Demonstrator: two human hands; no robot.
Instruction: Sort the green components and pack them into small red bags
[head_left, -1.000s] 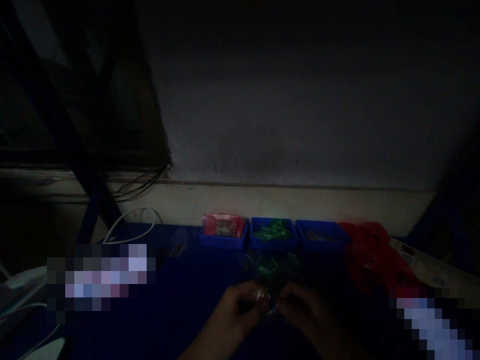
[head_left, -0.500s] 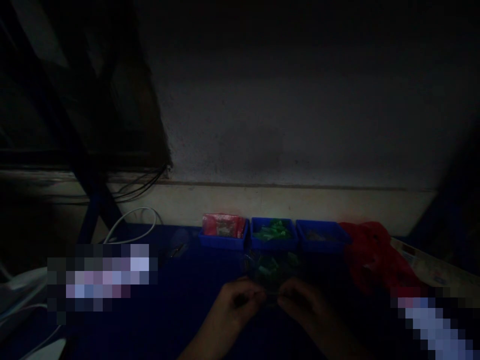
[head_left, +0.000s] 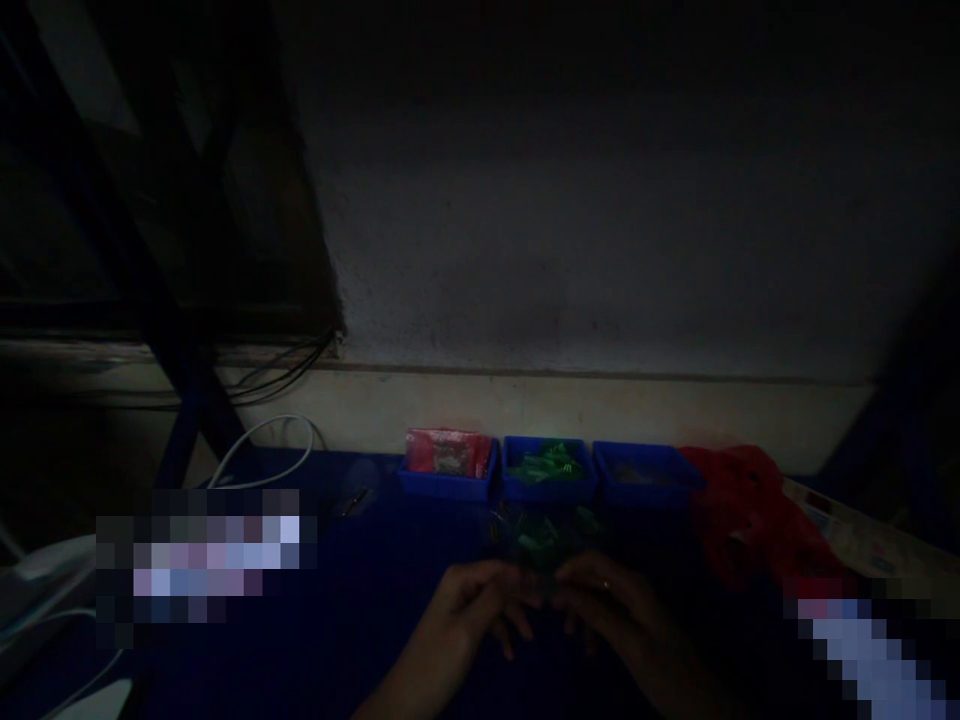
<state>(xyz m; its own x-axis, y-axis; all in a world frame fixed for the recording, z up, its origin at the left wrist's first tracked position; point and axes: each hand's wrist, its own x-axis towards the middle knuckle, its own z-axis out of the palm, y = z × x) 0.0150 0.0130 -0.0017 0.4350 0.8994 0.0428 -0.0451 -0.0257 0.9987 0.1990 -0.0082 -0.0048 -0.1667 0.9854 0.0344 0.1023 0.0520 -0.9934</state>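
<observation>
The scene is very dark. My left hand (head_left: 480, 605) and my right hand (head_left: 607, 605) meet over the blue table (head_left: 360, 620), fingertips close together at the near edge of a clear bag of green parts (head_left: 544, 535). The fingers of both hands are curled inward and seem to pinch something small between them that I cannot make out. A ring shows on my right hand.
Three blue bins stand in a row at the back: one with red packets (head_left: 446, 462), one with green parts (head_left: 547, 465), one with dark contents (head_left: 645, 472). A red plastic bag (head_left: 750, 515) lies to the right. White cables (head_left: 262, 445) run at the left.
Both hands have stayed at the bag; the fingers have shifted slightly and now point more downward. The small shiny piece seen between them a second ago no longer shows.
</observation>
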